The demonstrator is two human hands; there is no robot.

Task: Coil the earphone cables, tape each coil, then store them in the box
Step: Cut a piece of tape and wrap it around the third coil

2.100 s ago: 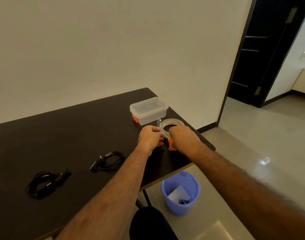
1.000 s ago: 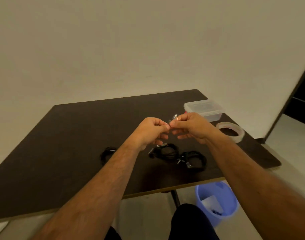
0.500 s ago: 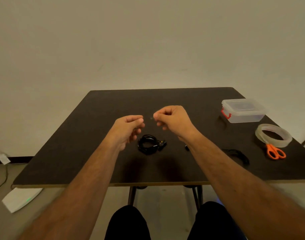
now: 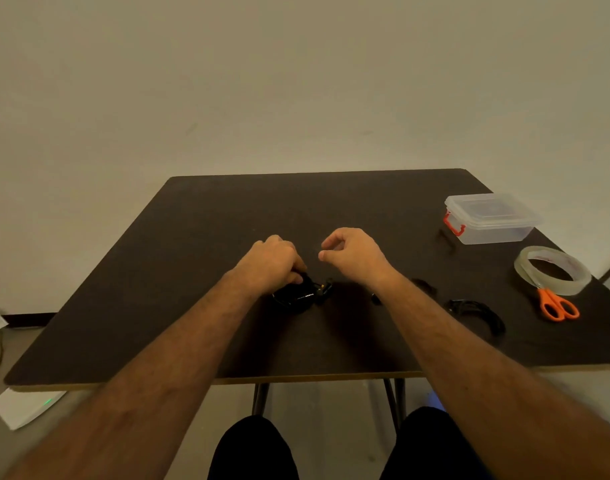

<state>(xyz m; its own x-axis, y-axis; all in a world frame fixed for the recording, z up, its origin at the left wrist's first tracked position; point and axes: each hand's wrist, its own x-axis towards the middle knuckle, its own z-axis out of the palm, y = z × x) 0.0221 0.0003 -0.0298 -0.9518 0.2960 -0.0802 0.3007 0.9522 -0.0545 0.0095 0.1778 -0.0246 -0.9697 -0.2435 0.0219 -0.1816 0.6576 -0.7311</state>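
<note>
The left hand (image 4: 268, 263) has dropped to the table (image 4: 199, 244) since half a second ago and now grips the black coil (image 4: 296, 296) under its curled fingers, where a moment earlier it hung in the air above it. The right hand (image 4: 352, 254) stays raised just to the right of the left, thumb and forefinger pinched together; it probably holds the short strip of clear tape cut a second or two back, though the strip itself is too faint to make out. The view has also settled square on the table after swinging round from the far corner.

For the task this reads as the taping step beginning: one hand steadies the coil, the other brings the tape across to wrap it. Storing has not started.

Counting: two hands, both in play. At least two cable coils show, one under the left hand and a second coil (image 4: 476, 310) lying past the right wrist on its outer side; a dark scrap beside the right forearm may be part of a third, but the arm hides most of it. One clear box (image 4: 490, 220) with its lid on and red clips sits well beyond the right hand, towards the far right. One roll of tape (image 4: 553, 270) lies nearer than the box on that side, and one pair of orange scissors (image 4: 556, 306) touches its near edge.
</note>
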